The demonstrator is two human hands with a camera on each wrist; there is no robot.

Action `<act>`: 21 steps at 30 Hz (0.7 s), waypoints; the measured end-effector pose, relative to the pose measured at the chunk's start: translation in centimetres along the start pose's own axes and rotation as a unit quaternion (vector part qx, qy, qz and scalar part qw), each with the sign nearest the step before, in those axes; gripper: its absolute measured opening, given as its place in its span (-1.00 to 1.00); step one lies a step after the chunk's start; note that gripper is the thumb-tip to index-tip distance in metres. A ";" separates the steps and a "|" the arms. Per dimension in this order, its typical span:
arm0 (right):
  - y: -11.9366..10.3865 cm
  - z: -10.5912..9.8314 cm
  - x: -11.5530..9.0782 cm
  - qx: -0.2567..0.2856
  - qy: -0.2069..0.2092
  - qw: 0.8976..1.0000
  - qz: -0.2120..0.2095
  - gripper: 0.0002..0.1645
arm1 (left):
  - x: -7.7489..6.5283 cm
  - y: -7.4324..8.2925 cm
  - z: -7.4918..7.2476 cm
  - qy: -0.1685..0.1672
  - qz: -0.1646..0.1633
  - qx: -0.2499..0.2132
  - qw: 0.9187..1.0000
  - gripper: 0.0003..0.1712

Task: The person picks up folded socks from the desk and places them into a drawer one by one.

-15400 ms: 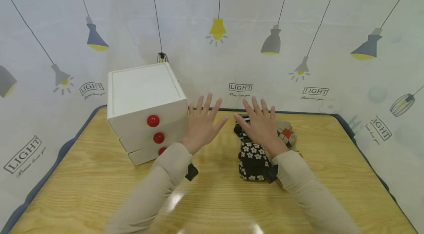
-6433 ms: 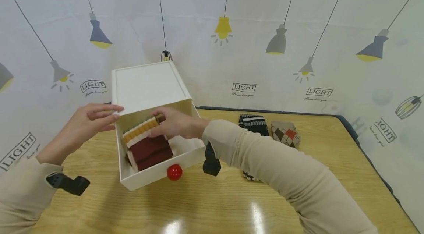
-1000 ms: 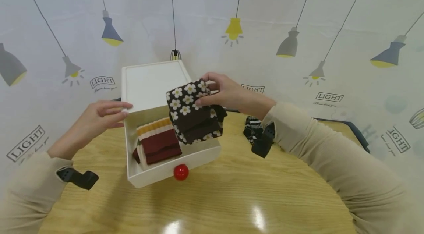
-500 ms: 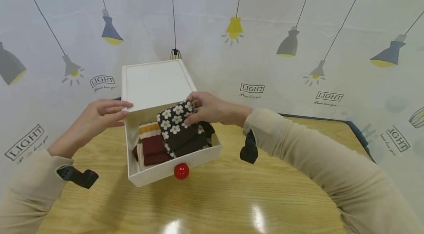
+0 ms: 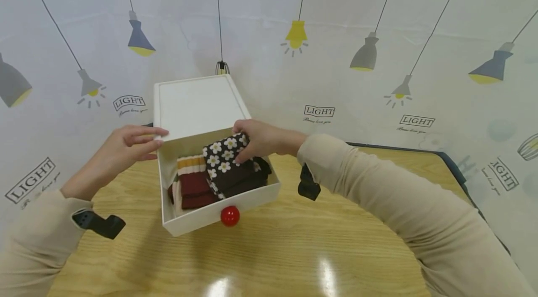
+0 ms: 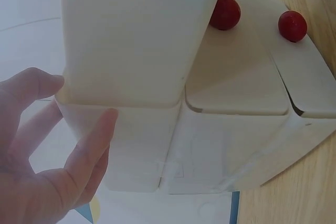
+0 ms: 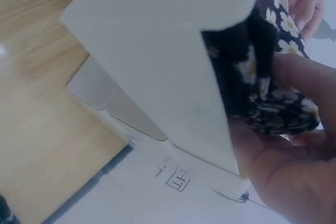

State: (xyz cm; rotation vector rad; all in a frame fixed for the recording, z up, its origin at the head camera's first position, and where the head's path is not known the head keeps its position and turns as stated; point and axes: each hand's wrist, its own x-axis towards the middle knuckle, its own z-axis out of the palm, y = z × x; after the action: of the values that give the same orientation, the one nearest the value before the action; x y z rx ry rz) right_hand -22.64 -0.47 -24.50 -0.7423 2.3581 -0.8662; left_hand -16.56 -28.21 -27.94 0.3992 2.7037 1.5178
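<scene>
A white cabinet has its top drawer pulled out, a red ball knob on its front. My right hand grips folded black daisy-patterned socks, lowered into the drawer's right part. In the right wrist view, the thumb and fingers hold the daisy socks close to the drawer's side wall. Folded maroon socks with yellow and cream bands lie left of them. My left hand rests its extended fingertips on the cabinet's front left corner.
Two lower drawers with red knobs are pushed in, seen in the left wrist view. The cabinet stands on a wooden table, before a wall sheet printed with lamps. My right sleeve crosses the table's right side.
The top drawer, closed in the earliest frame, now stands out with maroon socks inside. Over the last second, my right hand has lowered the daisy socks leftward into it; my left hand has stayed.
</scene>
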 end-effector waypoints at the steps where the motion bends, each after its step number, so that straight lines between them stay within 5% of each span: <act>1: 0.0 0.0 0.0 -0.012 0.003 1.000 -0.002 -0.55 | 0.0 0.0 0.0 0.000 -0.001 0.001 1.000 -0.53; 21: -0.4 0.1 0.3 -0.092 0.042 0.993 -0.068 -0.58 | 0.0 -0.2 0.0 0.007 -0.004 0.002 1.000 -0.53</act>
State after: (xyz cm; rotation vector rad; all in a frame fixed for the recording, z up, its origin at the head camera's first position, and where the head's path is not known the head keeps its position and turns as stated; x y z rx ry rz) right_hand -22.70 -0.93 -24.36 -0.9684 2.5100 -0.7546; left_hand -16.59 -28.35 -28.13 0.3783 2.7159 1.5181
